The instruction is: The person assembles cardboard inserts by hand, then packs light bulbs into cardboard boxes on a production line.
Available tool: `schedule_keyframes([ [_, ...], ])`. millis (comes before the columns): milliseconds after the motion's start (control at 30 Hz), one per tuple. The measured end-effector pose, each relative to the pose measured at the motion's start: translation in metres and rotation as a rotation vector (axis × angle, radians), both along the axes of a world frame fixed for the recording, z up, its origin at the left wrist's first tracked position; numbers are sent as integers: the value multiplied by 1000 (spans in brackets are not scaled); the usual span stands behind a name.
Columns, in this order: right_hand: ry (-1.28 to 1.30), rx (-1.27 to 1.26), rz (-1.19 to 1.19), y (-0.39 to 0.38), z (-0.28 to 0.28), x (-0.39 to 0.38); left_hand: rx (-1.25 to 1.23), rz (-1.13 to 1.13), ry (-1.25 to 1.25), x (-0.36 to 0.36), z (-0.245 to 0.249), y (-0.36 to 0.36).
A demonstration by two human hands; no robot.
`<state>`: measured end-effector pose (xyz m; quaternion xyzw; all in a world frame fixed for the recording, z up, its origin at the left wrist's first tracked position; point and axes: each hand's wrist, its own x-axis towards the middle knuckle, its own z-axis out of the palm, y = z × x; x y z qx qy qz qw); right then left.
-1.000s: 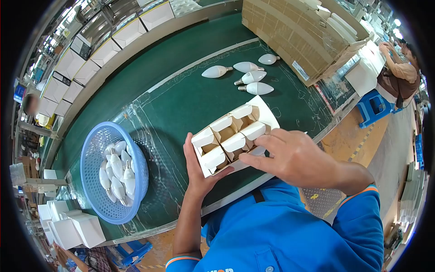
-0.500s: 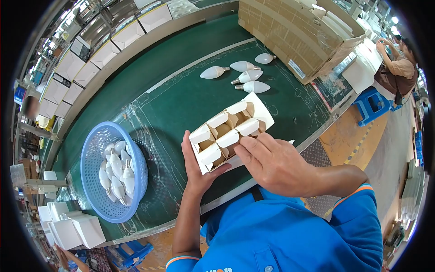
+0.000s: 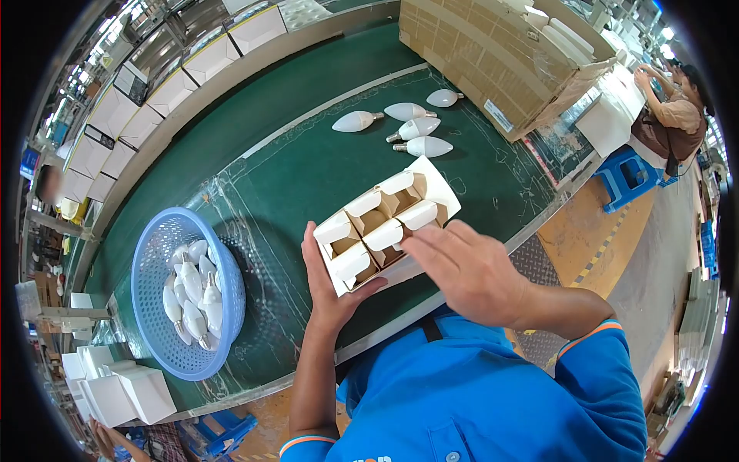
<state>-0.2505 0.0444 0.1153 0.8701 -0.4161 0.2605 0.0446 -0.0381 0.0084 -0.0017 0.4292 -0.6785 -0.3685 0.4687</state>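
Note:
An open white cardboard box with a divider of several cells is tilted over the bench in front of me. My left hand is wrapped around its left end, thumb on the near side and fingers on the far side. At the near right edge, the bent fingers of my right hand press on a flap of the box; the thumb is mostly hidden. The cells I can see into hold no bulbs. Beyond the box lie several white candle bulbs, such as this bulb.
A blue plastic basket of white candle bulbs stands at the left. White boxes sit at the near left corner. A big brown carton occupies the back right. At the far right, a person is near a blue stool.
My right fingers have shifted slightly along the near edge of the box, and the divider cells look more opened out. My left hand keeps its hold; the whole view has shifted slightly.

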Motion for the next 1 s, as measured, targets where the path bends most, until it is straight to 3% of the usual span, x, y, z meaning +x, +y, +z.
schedule_keyframes([
  [100, 51, 52, -82, -2, 1, -8, 3, -15, -14, 0, -1, 0],
  [167, 154, -46, -65, -3, 4, -11, 11, -16, 8, -1, 0, 0],
  [433, 114, -31, -47, 2, 11, -13, 101, 6, 140, -4, 0, 1],
  [767, 222, 130, -59, 1, 12, 13, 67, 3, 152, -4, -6, 0],
  [1000, 228, 58, -85, -2, 13, 7, 26, 11, 72, -3, -4, 0],
])
